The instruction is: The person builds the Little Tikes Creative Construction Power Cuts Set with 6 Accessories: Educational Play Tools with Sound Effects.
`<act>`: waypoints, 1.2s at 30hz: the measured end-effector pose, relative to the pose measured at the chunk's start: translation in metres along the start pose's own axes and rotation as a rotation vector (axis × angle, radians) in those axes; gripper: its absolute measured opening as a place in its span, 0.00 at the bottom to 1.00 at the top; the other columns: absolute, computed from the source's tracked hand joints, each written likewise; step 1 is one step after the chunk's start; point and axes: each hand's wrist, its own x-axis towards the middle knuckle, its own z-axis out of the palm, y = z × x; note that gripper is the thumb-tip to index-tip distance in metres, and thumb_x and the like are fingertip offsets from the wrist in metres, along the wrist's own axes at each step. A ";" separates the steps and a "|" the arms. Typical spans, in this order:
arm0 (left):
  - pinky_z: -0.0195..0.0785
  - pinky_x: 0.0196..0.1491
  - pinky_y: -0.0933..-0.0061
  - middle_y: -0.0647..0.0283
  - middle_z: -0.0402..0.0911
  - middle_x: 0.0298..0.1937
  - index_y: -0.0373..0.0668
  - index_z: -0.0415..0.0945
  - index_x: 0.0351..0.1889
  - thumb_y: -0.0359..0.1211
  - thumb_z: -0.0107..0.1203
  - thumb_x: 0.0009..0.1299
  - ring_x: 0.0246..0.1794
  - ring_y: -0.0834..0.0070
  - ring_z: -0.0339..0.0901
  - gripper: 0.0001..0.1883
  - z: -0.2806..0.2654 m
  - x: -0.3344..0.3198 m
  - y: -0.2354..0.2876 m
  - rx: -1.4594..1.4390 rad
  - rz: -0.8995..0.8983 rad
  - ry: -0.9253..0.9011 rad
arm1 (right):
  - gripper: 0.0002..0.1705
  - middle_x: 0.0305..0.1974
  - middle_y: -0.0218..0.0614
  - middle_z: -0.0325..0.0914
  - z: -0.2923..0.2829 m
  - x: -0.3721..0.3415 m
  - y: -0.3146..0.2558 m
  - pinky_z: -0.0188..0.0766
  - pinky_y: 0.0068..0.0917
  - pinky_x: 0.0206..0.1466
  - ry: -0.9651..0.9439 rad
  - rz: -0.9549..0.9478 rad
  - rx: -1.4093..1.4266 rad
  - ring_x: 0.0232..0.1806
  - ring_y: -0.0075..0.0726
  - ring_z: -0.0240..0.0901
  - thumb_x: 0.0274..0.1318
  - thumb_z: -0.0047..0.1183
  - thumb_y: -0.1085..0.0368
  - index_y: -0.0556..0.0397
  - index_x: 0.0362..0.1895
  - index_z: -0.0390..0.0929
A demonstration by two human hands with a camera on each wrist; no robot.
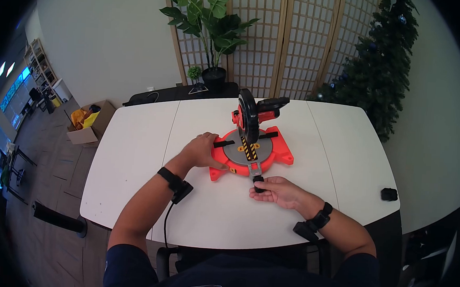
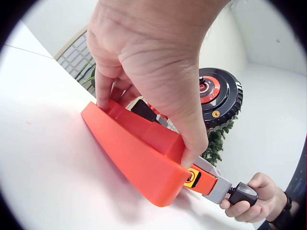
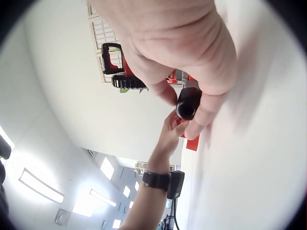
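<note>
A toy miter saw [image 1: 263,155] with an orange-red base and a grey round turntable [image 1: 230,153] stands on the white table. Its black round blade guard [image 1: 248,115] is raised over the turntable, with a black handle [image 1: 272,103] to the right. My left hand [image 1: 198,150] grips the left side of the base, thumb at the front beside a yellow sticker [image 2: 193,178] in the left wrist view. At the front, my right hand [image 1: 282,193] pinches the black knob [image 2: 243,194] on the end of the grey arm. The knob's end [image 3: 187,108] faces the right wrist camera.
The white table [image 1: 134,164] has seams across it. A small black object [image 1: 389,194] lies near its right edge. Behind are a potted plant [image 1: 214,77], a lattice screen [image 1: 257,40] and a decorated tree [image 1: 374,73]. An open cardboard box [image 1: 85,134] sits left of the table.
</note>
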 end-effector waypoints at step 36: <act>0.70 0.62 0.62 0.43 0.77 0.57 0.27 0.69 0.62 0.62 0.75 0.38 0.58 0.52 0.75 0.60 -0.003 0.000 0.002 -0.010 -0.018 -0.013 | 0.17 0.48 0.47 0.80 -0.003 -0.002 -0.003 0.80 0.32 0.59 -0.027 -0.022 0.050 0.52 0.39 0.81 0.70 0.53 0.62 0.67 0.51 0.73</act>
